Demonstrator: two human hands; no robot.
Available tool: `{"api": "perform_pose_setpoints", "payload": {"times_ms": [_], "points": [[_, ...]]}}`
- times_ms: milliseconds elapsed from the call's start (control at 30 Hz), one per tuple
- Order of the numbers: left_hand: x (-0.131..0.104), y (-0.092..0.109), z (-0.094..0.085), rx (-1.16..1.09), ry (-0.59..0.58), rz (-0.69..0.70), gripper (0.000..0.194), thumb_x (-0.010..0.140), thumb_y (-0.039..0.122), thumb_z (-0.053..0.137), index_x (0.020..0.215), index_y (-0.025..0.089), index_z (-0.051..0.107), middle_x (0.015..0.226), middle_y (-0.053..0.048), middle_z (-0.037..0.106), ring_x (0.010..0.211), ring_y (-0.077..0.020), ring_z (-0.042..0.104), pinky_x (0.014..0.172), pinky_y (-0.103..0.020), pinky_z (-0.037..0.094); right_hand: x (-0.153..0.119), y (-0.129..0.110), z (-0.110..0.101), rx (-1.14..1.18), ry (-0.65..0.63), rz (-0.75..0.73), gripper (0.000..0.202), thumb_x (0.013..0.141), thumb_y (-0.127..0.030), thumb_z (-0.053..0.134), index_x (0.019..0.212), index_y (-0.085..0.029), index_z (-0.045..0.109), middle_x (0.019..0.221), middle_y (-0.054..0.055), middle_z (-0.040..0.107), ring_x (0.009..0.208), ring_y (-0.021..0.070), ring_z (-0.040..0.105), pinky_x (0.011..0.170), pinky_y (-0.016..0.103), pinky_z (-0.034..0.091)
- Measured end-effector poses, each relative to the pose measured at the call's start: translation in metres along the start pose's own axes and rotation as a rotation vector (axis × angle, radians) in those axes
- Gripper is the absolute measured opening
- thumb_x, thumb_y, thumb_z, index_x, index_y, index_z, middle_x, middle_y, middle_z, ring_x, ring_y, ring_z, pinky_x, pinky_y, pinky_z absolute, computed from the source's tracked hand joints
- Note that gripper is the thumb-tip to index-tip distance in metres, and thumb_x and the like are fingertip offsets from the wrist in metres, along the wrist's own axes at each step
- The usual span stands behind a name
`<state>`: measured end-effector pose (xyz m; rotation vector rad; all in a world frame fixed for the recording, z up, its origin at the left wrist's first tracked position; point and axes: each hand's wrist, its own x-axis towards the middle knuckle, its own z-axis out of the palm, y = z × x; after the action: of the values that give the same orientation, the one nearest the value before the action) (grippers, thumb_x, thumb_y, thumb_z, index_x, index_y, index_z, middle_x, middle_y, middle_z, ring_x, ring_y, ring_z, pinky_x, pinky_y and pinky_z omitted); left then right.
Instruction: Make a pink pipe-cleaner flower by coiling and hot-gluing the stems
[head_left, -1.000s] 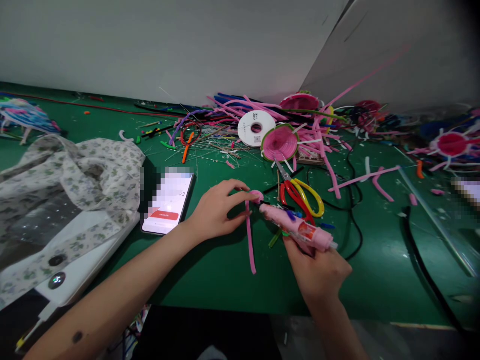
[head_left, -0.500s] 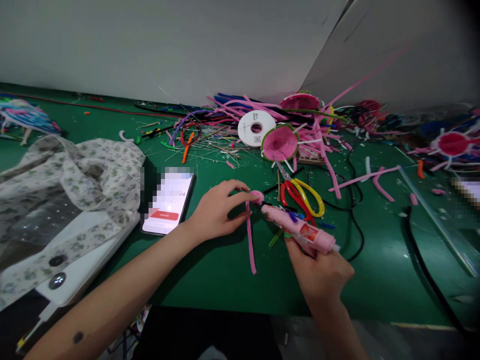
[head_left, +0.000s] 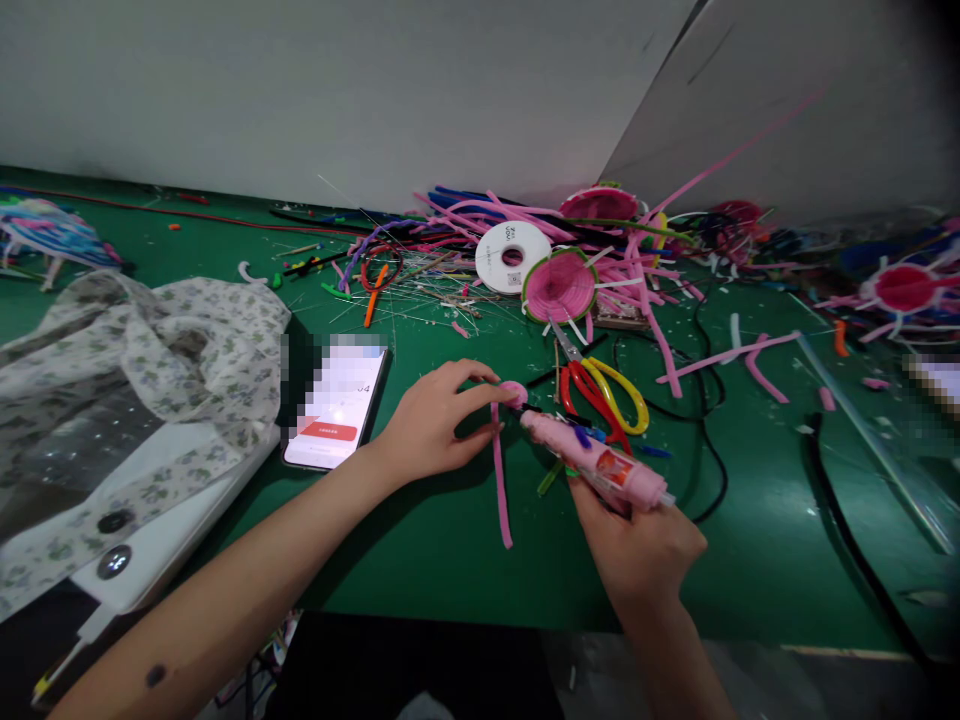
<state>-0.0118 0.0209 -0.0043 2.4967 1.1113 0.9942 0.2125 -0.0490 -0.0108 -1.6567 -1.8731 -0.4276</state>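
Observation:
My left hand (head_left: 448, 415) pinches a pink pipe cleaner (head_left: 500, 490) whose top end is coiled into a small flat disc. The straight tail hangs down toward me over the green table. In my right hand (head_left: 641, 560) is a pink hot glue gun (head_left: 596, 460), gripped by its handle. Its dark nozzle points left and is at the coiled end, close to my left fingertips; whether it touches is hard to tell. Just beyond the gun lie scissors (head_left: 600, 395) with one red and one yellow handle.
A lit phone (head_left: 337, 405) lies left of my left hand, beside floral cloth (head_left: 217, 330) on a white device. Behind are a white spool (head_left: 499, 257), a pink woven disc with green rim (head_left: 561, 287) and heaped pipe cleaners. A black cable (head_left: 851, 520) runs along the right.
The glue gun has shifted and turned very slightly in my right hand, its nozzle staying by the coil. My left hand and the pink pipe cleaner look unmoved.

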Motion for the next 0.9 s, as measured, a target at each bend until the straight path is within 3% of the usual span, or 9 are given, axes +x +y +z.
{"api": "perform_pose_setpoints", "payload": {"times_ms": [267, 567, 733, 900], "points": [[0.000, 0.001, -0.001, -0.001, -0.008, -0.012, 0.034, 0.085, 0.024, 0.057, 0.119, 0.026, 0.056, 0.117, -0.007, 0.056, 0.106, -0.0218, 0.055, 0.087, -0.038, 0.049, 0.000, 0.001, 0.001, -0.038, 0.080, -0.091, 0.009, 0.078, -0.022, 0.066, 0.079, -0.014, 0.070, 0.058, 0.005, 0.065, 0.053, 0.0169, 0.063, 0.049, 0.024, 0.043], [0.000, 0.000, 0.001, 0.012, 0.006, -0.019, 0.034, 0.085, 0.024, 0.057, 0.118, 0.026, 0.057, 0.117, -0.007, 0.056, 0.106, -0.0210, 0.056, 0.087, -0.037, 0.049, 0.000, 0.004, 0.006, -0.006, 0.105, -0.080, 0.010, 0.077, -0.025, 0.066, 0.079, -0.016, 0.070, 0.058, 0.002, 0.064, 0.053, 0.0153, 0.061, 0.051, 0.023, 0.042], [-0.001, 0.000, 0.001, 0.018, 0.005, -0.018, 0.033, 0.084, 0.023, 0.058, 0.117, 0.026, 0.057, 0.117, -0.006, 0.057, 0.106, -0.0213, 0.055, 0.088, -0.038, 0.048, -0.002, 0.005, -0.001, -0.017, 0.058, 0.040, 0.014, 0.074, -0.029, 0.065, 0.070, -0.016, 0.070, 0.050, 0.001, 0.059, 0.046, 0.0155, 0.056, 0.047, 0.025, 0.038], [-0.001, 0.000, 0.001, 0.000, 0.019, -0.004, 0.032, 0.084, 0.022, 0.058, 0.116, 0.026, 0.057, 0.116, -0.006, 0.056, 0.104, -0.0205, 0.056, 0.086, -0.037, 0.049, 0.014, 0.027, -0.012, -0.076, 0.021, 0.316, 0.034, 0.065, -0.048, 0.067, 0.050, -0.021, 0.053, 0.040, 0.001, 0.047, 0.038, 0.0172, 0.046, 0.043, 0.030, 0.034]]}}
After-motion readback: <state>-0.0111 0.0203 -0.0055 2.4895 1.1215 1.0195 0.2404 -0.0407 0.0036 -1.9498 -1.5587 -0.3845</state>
